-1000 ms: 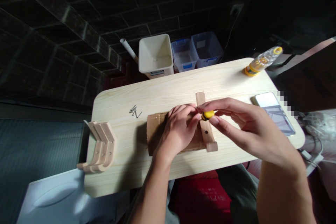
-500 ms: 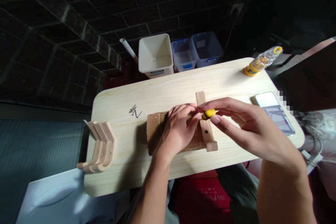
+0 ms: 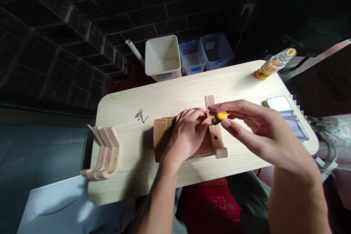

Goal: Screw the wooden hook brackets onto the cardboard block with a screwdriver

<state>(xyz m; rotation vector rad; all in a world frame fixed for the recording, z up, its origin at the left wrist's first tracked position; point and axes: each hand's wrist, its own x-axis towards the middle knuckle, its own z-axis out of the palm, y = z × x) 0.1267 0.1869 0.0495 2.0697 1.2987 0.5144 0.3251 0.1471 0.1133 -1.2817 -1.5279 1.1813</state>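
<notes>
My right hand pinches a short yellow-and-black screwdriver between thumb and fingertips. The screwdriver leans over a wooden hook, its tip hidden near my left fingers. A dark screw head or hole shows lower on the hook. The hook lies across the right end of a brown cardboard box. My left hand rests over this box, its thumb and forefinger closed at the hook's left edge beside the screwdriver; the exact grip is partly hidden.
Several dark screws lie left of the box. More wooden hooks stand together at the table's left end. A clear-topped yellow bit case and a phone are at the right. Plastic bins stand beyond the table's far edge.
The screwdriver's yellow end has shifted slightly right and upward, with more of its black part showing. My right fingers have moved a little with it. My left hand stays in place.
</notes>
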